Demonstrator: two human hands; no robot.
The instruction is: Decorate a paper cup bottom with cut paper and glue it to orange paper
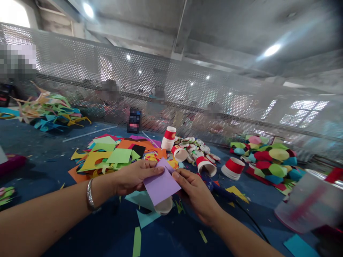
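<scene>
A square sheet of purple paper [162, 187] is held up in front of me over the blue table. My left hand [142, 174] pinches its upper left edge, thumb on top. At the upper right edge, the thumb and fingers of my right hand [193, 185] close on the same sheet. A short dark line shows on the paper near the right thumb. Below the sheet, a white rounded piece [164, 206] is partly covered by it. Light blue paper scraps [146, 216] lie on the table under my hands.
Behind my left hand is a pile of coloured paper [107, 157]. Red and white paper cups [169, 138] stand or lie further back. A blue tool [222, 191] with a black cord lies right. Folded paper shapes [278, 157] and a translucent tub [308, 203] are at right.
</scene>
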